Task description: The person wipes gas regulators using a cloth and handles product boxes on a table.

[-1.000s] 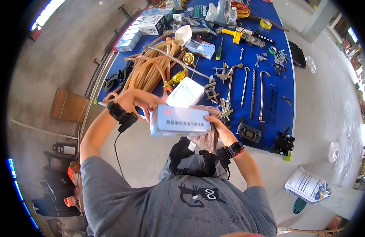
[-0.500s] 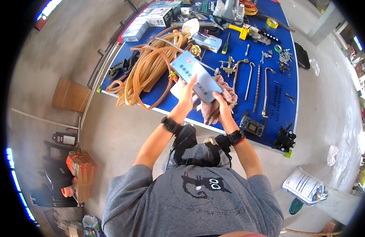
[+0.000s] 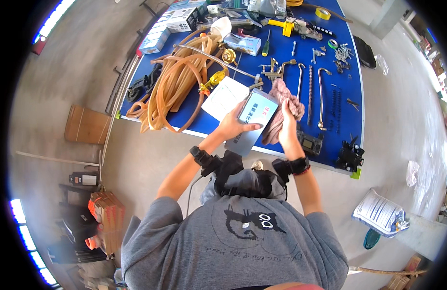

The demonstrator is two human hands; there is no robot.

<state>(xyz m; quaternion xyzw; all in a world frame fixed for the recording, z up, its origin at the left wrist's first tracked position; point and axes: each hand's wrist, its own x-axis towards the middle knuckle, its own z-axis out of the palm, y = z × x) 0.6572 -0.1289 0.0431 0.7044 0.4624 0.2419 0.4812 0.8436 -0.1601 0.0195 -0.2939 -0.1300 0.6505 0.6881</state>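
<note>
My left hand [image 3: 233, 124] grips a flat light-blue box [image 3: 255, 113] by its left edge, thumb across its printed top. The box is tilted and hangs over the table's near edge. In my right hand [image 3: 287, 126] is a crumpled pink cloth [image 3: 283, 92], bunched around the fingers beside the box's right edge. A white flat sheet or panel [image 3: 225, 98] lies just beyond my left hand, partly hidden by it. Left of that is a large coil of tan hose [image 3: 177, 89] with a yellow fitting [image 3: 216, 77].
The blue table [image 3: 286, 137] carries metal torch tubes [image 3: 323, 96], a drill bit [image 3: 310, 94], a green-handled screwdriver [image 3: 266, 48] and a brass gauge [image 3: 228, 55]. A black device with a screen [image 3: 309, 144] sits at the near edge. Boxes [image 3: 155, 39] stand at the far left.
The box has swung from a slant to more upright and come nearer to me. My right hand has left the box's edge and moved right with the cloth, uncovering the white panel.
</note>
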